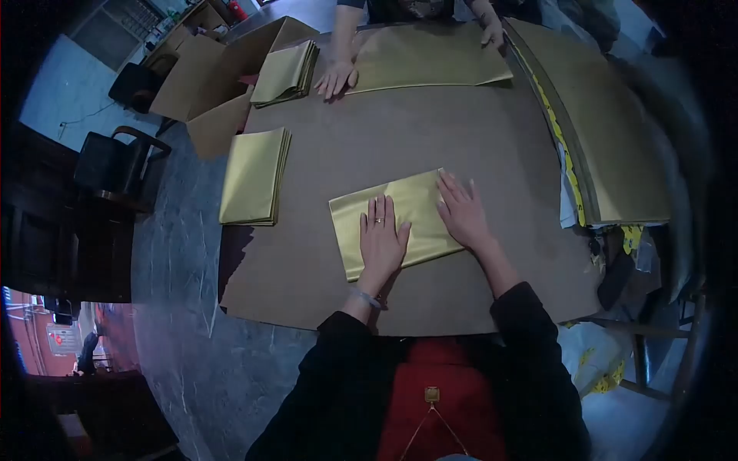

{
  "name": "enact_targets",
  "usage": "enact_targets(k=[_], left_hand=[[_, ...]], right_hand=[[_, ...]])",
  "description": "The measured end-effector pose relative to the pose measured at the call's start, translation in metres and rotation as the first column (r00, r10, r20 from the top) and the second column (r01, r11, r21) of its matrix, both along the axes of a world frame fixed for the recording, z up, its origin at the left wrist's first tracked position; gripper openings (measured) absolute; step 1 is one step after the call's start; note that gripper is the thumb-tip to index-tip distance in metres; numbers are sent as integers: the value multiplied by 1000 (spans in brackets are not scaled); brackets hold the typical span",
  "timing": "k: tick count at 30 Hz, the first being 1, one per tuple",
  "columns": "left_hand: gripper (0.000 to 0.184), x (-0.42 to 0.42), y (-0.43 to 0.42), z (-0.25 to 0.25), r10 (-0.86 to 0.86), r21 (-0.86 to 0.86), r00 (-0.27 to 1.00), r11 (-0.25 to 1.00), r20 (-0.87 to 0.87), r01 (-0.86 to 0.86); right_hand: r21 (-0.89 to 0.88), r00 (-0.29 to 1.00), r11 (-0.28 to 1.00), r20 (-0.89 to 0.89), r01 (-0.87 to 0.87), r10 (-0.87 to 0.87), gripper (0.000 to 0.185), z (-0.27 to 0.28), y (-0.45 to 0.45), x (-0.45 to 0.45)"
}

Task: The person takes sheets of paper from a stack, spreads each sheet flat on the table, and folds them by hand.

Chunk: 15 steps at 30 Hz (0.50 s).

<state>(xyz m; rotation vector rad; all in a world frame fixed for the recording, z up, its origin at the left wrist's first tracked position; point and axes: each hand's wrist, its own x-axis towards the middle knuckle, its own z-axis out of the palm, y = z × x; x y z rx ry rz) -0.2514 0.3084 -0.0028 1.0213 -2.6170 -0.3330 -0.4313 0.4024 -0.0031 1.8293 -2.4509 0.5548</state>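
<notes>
A folded sheet of gold paper [419, 200] lies at a slight tilt on the brown table board [307, 269] in front of me. My left hand [382, 238] rests flat on its left half, fingers stretched, a ring on one finger. My right hand [463, 211] lies on its right edge with the fingers spread. To the left is a stack of folded gold sheets [254, 177]. Beyond it sits a second folded stack [283, 73]. Both my hands are open and grip nothing.
Across the table, another person's hands [336, 79] lie on a larger gold sheet [427, 58]. A tall pile of flat gold sheets [615, 146] stands at the right edge. An open cardboard box [215, 84] is at the far left, with a dark chair [115, 165] nearby.
</notes>
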Motion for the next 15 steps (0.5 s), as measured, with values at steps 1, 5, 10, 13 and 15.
enact_targets(k=[1, 5, 10, 13, 15], left_hand=[[64, 0, 0, 1, 9, 0, 1000, 1000, -4, -9], [62, 1, 1, 3, 12, -9, 999, 1000, -35, -12], [57, -17, 12, 14, 0, 44, 1000, 999, 15, -1], [54, -44, 13, 14, -75, -10, 997, 997, -19, 75], [54, -60, 13, 16, -76, -66, 997, 995, 26, 77]], right_hand=[[-9, 1000, 1000, -9, 11, -11, 49, 0, -1, 0], [-29, 999, 999, -45, 21, -23, 50, -2, -7, -1], [22, 996, 999, -84, 37, -35, 51, -4, -10, -4], [29, 998, 1000, -60, 11, -9, 51, -3, -10, -4], [34, 998, 999, -68, -6, 8, 50, -2, -11, -5]])
